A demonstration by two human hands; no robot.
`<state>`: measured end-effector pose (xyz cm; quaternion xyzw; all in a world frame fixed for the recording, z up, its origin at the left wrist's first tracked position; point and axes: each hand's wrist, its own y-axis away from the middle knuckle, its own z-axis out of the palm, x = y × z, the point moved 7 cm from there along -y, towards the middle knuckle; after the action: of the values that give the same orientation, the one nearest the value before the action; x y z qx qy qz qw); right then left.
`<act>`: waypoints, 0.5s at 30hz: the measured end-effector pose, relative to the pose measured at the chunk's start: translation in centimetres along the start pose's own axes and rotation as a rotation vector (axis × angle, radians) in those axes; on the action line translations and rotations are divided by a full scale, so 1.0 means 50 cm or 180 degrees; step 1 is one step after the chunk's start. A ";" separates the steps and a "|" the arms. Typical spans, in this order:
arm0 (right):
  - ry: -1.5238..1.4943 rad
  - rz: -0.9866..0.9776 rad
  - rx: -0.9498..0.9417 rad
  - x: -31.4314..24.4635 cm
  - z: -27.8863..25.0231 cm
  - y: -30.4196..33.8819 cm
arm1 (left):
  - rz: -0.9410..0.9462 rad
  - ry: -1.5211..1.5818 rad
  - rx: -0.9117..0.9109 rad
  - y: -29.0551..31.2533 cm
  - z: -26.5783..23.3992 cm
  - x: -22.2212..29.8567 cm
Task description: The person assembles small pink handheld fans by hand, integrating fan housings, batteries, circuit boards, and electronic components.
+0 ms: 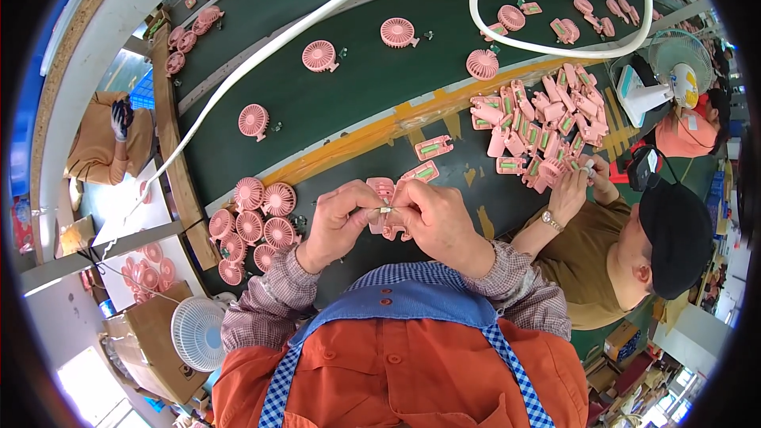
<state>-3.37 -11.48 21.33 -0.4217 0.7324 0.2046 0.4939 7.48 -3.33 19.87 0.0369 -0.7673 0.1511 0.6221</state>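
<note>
Close together at the bench edge in front of me, my left hand [342,220] and my right hand [437,216] are both closed in a pinch. Between their fingertips is a small whitish piece [386,209], too small to name. Pink plastic fan parts [380,185] show just behind and below the fingers, partly covered by them. Two pink handle shells with green inserts, one of them this shell [434,147], lie just beyond my right hand. Left of my left hand sits a group of round pink fan heads [250,226], some with small green circuit boards.
A green conveyor belt [357,95] carries spaced fan heads beyond a yellow-taped edge. To the right is a heap of pink handle shells [547,111], where a co-worker's hands [572,190] handle a part. White cables [261,55] hang over the belt.
</note>
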 end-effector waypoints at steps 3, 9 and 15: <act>-0.0134 0.0160 -0.0100 0.005 0.004 0.001 | -0.0138 0.0140 -0.0055 0.007 0.011 -0.016; 0.0079 0.0247 0.0060 0.037 0.011 0.003 | -0.0230 0.0122 0.0074 -0.003 0.023 -0.022; -0.0377 0.0652 0.0196 0.172 0.059 0.006 | -0.1005 0.0801 -0.0120 -0.006 0.047 -0.167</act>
<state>-3.34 -12.75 12.34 -0.3165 0.7471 0.2560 0.5255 7.19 -5.39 11.43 0.1259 -0.6709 0.0407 0.7296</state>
